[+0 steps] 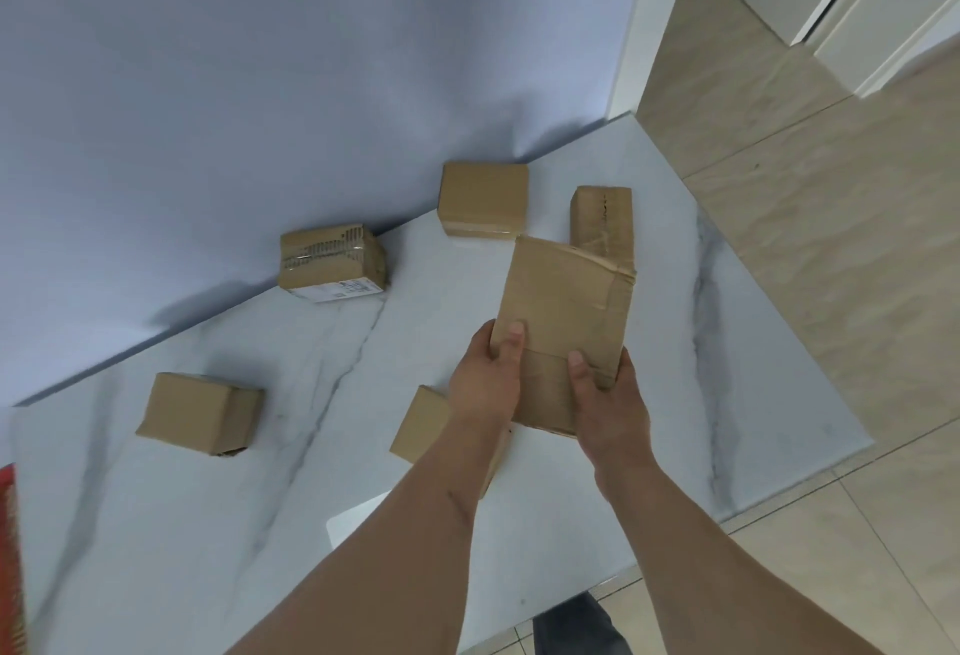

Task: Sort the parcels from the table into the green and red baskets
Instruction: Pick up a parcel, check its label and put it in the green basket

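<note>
A tall brown cardboard parcel (563,327) is held above the white marbled surface (675,394), lifted clear of it near the right edge. It is gripped at its lower end by both hands: the left hand (485,384) is wrapped around the lower left corner with the thumb laid across the front face, and the right hand (605,399) is clasped around the lower right side, its thumb also pressed on the front. Just behind the held parcel, an upright narrow box (602,217) is seen standing on the surface, partly covered by it. A squat box (483,199) is set against the back edge, by the blue wall (260,82). A taped box with a white label (332,262) lies further left along that back edge. A plain box (200,412) rests near the left side of the surface. Another box (423,423) is partly hidden under the left forearm. A strip of red basket (10,550) is visible at the far left edge of the view.
</note>
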